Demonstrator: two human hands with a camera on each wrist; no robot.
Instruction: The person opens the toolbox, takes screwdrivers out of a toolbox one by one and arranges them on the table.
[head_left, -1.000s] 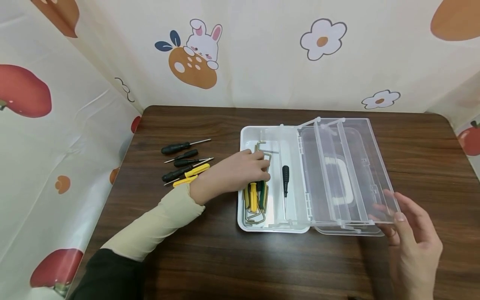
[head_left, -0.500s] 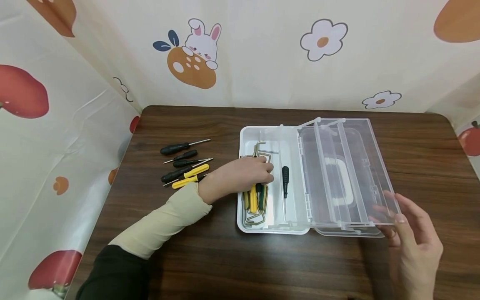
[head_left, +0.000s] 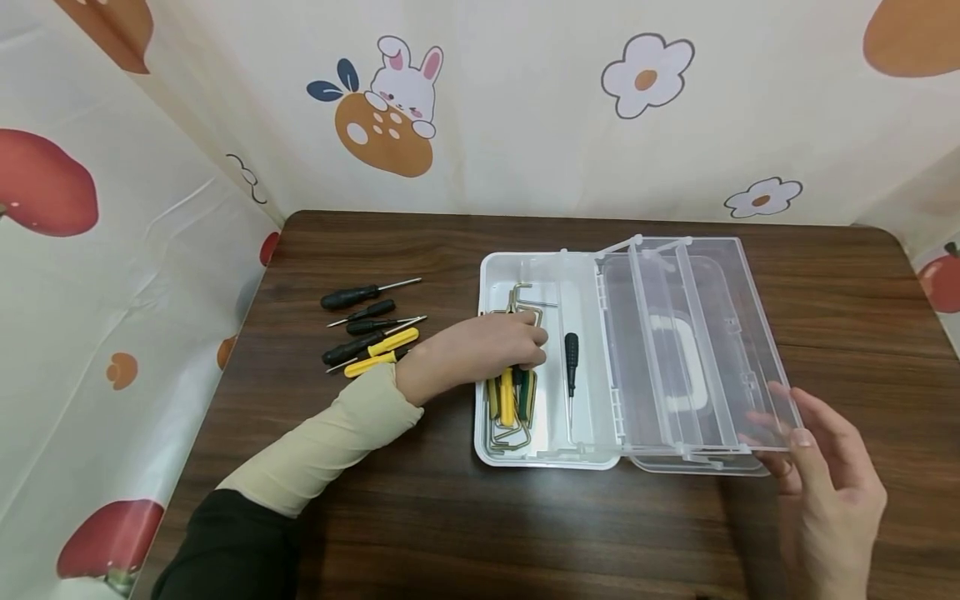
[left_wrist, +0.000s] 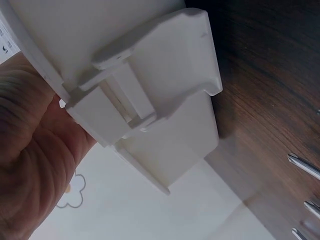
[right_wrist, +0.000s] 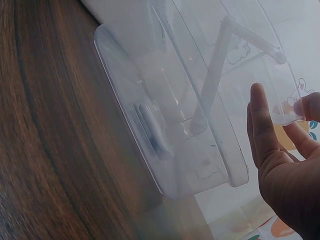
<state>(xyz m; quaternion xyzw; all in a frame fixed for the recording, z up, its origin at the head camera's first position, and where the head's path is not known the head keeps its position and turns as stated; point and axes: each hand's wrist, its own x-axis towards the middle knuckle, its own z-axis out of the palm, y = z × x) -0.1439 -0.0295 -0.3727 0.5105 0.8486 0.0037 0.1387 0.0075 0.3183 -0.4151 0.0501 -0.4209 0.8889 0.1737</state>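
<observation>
My left hand (head_left: 502, 343) reaches over the near-left wall of the white toolbox (head_left: 588, 460), fingers bent down among the hex keys (head_left: 512, 442). They hide its fingertips, so I cannot tell whether it grips one. Beneath it lie tools with yellow and green handles (head_left: 507, 398). In the left wrist view this hand (left_wrist: 35, 145) is behind the box's white side (left_wrist: 175, 60) with its latch. My right hand (head_left: 832, 483) pinches the corner of the clear folding tray (head_left: 720, 350) between thumb and fingers. The right wrist view shows the hand (right_wrist: 285, 165) at the tray's edge.
A black screwdriver (head_left: 572, 367) lies in the box's right half. Several black and yellow screwdrivers (head_left: 367, 325) lie on the wooden table (head_left: 570, 533) to the left. The clear lid (head_left: 660, 467) is folded back under the tray. A patterned curtain (head_left: 525, 125) stands behind the table.
My left hand has shifted slightly right and down within the box, then stayed there. The right hand and the tray have hardly moved.
</observation>
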